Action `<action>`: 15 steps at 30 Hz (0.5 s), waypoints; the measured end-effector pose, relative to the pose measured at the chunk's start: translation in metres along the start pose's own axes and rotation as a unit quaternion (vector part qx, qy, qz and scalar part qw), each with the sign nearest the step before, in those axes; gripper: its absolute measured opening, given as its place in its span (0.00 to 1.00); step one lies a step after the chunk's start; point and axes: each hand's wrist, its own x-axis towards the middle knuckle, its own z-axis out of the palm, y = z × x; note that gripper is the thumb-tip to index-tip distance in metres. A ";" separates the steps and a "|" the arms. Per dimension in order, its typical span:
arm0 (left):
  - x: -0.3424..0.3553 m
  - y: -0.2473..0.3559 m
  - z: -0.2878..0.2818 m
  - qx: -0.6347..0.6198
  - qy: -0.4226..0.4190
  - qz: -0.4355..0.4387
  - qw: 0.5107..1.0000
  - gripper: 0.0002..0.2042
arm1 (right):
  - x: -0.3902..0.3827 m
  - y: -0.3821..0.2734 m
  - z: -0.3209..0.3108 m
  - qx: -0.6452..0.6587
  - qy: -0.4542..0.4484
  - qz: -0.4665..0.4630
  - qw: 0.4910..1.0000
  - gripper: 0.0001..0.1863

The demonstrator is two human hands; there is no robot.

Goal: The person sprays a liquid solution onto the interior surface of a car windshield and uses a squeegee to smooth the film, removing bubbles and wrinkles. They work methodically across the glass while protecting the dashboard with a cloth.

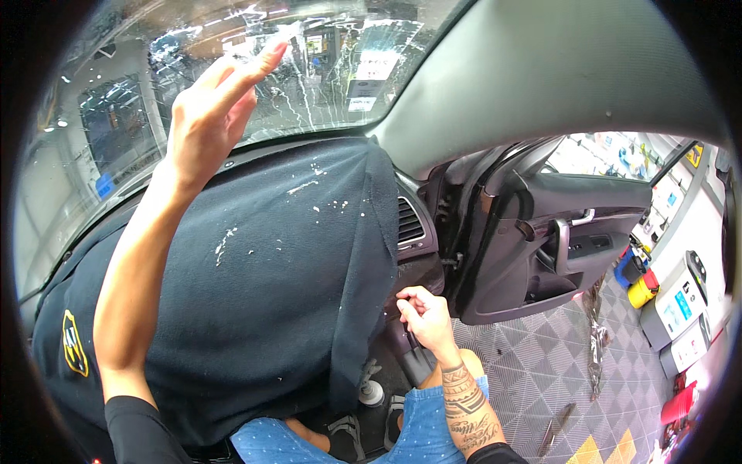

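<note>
Dark, white-flecked fabric cover (263,286), draped over dark dashboard (417,276); white container (372,394) beside cover's lower right corner; open grey-black door (572,205) beyond dashboard's right end; left hand (207,120), one digit extended, rest partly hidden, grasp unclear, before streaked glass windshield (309,97) at dashboard's far edge; right hand (427,315) curled, any contents hidden, near cover's right edge; open room between hands

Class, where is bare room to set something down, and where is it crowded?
Bare: the dark fabric cloth below most white flecks, right of the left forearm; the grey checkered floor between the dark open car door and shiny crumpled plastic strip. Crowded: the dark footwell, holding grey strapped sandals and a white bottle-like object.
</note>
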 end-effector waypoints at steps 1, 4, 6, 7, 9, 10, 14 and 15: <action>0.000 0.005 0.002 -0.009 0.027 0.001 1.000 0.32 | 0.000 0.000 0.000 0.003 0.003 0.009 1.000 0.06; 0.010 0.006 0.013 -0.007 0.090 -0.023 0.996 0.31 | 0.003 -0.008 0.003 0.009 -0.006 0.038 0.999 0.06; -0.008 0.007 0.037 -0.021 0.017 -0.071 0.997 0.31 | 0.005 -0.009 0.002 0.017 -0.005 0.053 0.998 0.06; -0.011 0.007 0.041 -0.037 0.053 -0.062 0.996 0.32 | 0.002 -0.005 0.001 0.032 -0.008 0.038 0.999 0.06; -0.006 0.010 0.049 -0.059 0.118 -0.045 0.990 0.33 | 0.000 0.000 0.001 0.038 -0.008 0.022 0.999 0.06; 0.002 0.013 0.049 -0.064 0.147 -0.037 0.986 0.33 | 0.000 0.000 0.002 0.040 -0.008 0.015 0.999 0.06; -0.019 0.009 0.063 -0.065 0.088 -0.074 0.991 0.33 | 0.004 -0.007 -0.001 0.029 -0.018 0.052 0.998 0.05; -0.012 0.010 0.063 -0.057 0.122 -0.052 0.989 0.33 | 0.003 -0.003 0.000 0.034 -0.010 0.028 0.999 0.05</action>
